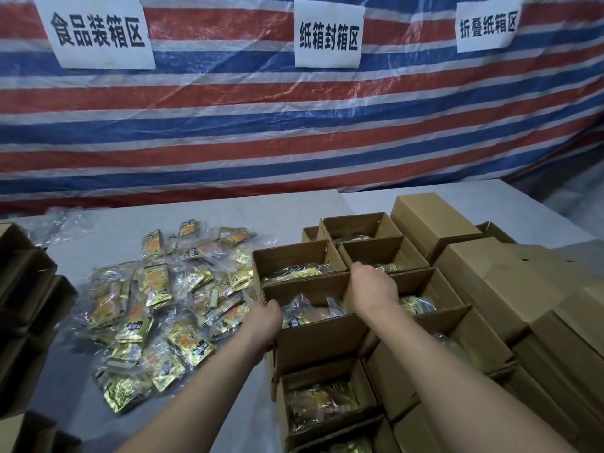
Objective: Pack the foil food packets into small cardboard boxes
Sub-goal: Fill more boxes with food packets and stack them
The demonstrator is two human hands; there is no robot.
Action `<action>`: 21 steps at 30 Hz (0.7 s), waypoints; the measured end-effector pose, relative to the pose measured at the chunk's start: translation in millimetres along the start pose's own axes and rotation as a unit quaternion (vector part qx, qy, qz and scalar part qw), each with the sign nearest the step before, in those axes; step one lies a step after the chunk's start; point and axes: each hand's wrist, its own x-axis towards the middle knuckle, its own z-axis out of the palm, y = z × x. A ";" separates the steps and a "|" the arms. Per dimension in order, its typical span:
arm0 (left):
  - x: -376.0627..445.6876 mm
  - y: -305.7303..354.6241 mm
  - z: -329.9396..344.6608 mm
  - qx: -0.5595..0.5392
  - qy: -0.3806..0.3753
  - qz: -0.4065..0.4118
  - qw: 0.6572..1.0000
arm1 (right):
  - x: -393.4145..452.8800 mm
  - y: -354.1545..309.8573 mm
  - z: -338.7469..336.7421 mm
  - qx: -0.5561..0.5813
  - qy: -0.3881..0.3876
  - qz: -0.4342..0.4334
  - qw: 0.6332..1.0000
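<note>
Grey table (228, 220): both hands, left hand (264, 318), right hand (372, 289), seemingly grip one open box (313, 335).

- A makeshift packing workshop.
- A striped red, white and blue tarpaulin (294, 125) serves as the back wall.
- Paper signs (328, 32) in Chinese mark the work zones.
- Cardboard boxes (434, 220) and a heap of foil packets (157, 308) crowd the table (248, 210).

Grey table (202, 220) — foil packets (157, 308), cardboard boxes (434, 223)
</note>
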 end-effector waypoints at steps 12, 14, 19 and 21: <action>-0.6 -8.4 -33.8 0.073 0.011 0.087 0.993 | -1.4 -22.7 -4.3 0.022 0.129 -0.080 0.988; -3.1 -13.0 -46.4 0.080 0.005 0.096 0.992 | -4.6 -39.0 -1.6 0.060 0.130 -0.123 0.982; -13.3 -27.7 -83.2 0.135 0.023 0.120 0.983 | -18.2 -69.0 19.9 0.101 0.093 -0.163 0.977; -17.3 -32.2 -96.9 0.148 0.040 0.122 0.981 | -19.9 -72.0 25.1 0.107 0.079 -0.161 0.978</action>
